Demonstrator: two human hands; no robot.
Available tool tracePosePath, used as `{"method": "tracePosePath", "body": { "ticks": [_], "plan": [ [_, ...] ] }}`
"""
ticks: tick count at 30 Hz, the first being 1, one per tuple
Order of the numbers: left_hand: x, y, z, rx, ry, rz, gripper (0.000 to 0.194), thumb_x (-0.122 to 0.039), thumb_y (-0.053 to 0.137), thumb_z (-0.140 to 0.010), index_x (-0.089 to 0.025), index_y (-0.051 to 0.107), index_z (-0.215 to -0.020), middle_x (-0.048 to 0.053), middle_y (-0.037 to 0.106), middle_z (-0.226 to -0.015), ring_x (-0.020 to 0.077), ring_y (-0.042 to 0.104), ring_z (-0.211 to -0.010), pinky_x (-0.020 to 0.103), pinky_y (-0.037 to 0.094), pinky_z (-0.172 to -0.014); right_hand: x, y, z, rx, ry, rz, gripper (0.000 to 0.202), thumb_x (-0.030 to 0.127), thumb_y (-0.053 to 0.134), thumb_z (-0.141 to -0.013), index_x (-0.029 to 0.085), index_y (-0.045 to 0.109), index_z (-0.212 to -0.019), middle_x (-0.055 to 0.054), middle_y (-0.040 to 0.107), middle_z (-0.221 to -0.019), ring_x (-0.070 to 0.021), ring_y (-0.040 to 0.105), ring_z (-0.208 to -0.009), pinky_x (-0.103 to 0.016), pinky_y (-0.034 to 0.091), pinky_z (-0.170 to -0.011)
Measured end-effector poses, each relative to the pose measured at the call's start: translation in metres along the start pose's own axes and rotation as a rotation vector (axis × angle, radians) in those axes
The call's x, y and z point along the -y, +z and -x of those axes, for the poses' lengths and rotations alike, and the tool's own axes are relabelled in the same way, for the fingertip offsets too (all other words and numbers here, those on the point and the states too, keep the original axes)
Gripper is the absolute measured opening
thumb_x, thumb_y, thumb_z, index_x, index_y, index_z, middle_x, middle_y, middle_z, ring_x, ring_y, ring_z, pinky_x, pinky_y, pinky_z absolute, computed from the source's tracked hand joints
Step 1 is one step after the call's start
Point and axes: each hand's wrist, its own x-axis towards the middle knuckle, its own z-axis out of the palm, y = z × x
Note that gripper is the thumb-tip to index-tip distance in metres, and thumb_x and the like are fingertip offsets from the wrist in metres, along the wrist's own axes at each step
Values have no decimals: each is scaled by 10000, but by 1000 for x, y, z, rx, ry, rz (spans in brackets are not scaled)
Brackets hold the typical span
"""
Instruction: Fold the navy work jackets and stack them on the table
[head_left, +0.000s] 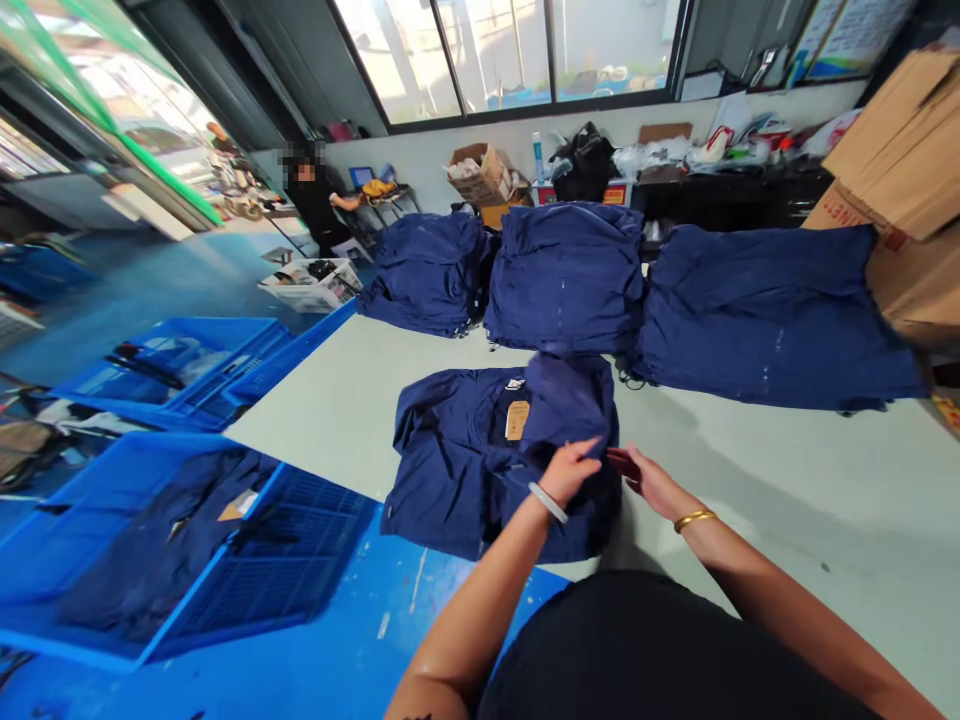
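A navy jacket point(442, 470) lies spread on the pale table in front of me, its collar area facing up and a brown tag point(517, 420) showing inside. My left hand point(571, 470), with a white bracelet at the wrist, pinches the jacket's fabric right of the middle. Just beside it, my right hand point(649, 480), with a gold bracelet, is at the jacket's right edge, its fingers apart and partly dark in shadow. Whether those fingertips touch the cloth cannot be made out.
Three stacks of navy garments point(566, 280) line the table's far side. Blue crates point(277, 560) stand at the left, one holding a navy garment. Cardboard boxes point(900, 150) rise at the far right. A person in black point(319, 205) is at the back left.
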Motion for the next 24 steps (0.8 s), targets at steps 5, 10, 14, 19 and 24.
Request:
{"method": "tracePosePath", "body": {
  "ticks": [5, 10, 14, 19, 24],
  "plan": [
    [18, 111, 28, 286, 48, -374, 641, -239, 768, -792, -225, 655, -1423, 70, 793, -1200, 269, 695, -1165, 649, 110, -1278, 20, -29, 43, -115, -46, -207, 528, 567, 812, -730, 198, 773, -1106, -136, 801, -1126, -314, 728, -1104, -455, 537, -1039],
    [-7, 124, 31, 410, 186, -380, 426, -394, 622, -958, -248, 710, -1349, 73, 812, -1106, 199, 728, -1021, 436, 447, -1150, 5, -103, 71, -486, -86, -87, 385, 404, 786, -586, 187, 771, -904, -93, 819, -886, -315, 752, -885, -451, 575, -913],
    [-2, 103, 2, 10, 119, -269, 447, -439, 545, -991, -184, 722, -1311, 117, 790, -1136, 211, 725, -1036, 358, 549, -1005, 14, -196, 100, -591, -117, 195, 293, 408, 722, -630, 195, 765, -826, -85, 817, -865, -311, 739, -859, -449, 582, -877],
    [50, 88, -32, -288, -35, -720, 455, -294, 621, -902, -164, 680, -1333, 154, 685, -1380, 289, 596, -1333, 437, 412, -1191, 42, -311, 139, -720, -194, 695, 302, 364, 651, -772, 187, 769, -986, -118, 803, -1029, -319, 697, -1068, -472, 536, -1003],
    [92, 113, -34, -95, -301, -931, 525, -294, 573, -943, -103, 582, -1433, 213, 629, -1453, 302, 551, -1397, 405, 393, -1175, 18, -338, 160, -1158, 98, 1121, 641, 408, 650, -888, 91, 567, -1439, -303, 507, -1519, -414, 440, -1446, -612, 355, -1166]
  ]
}}
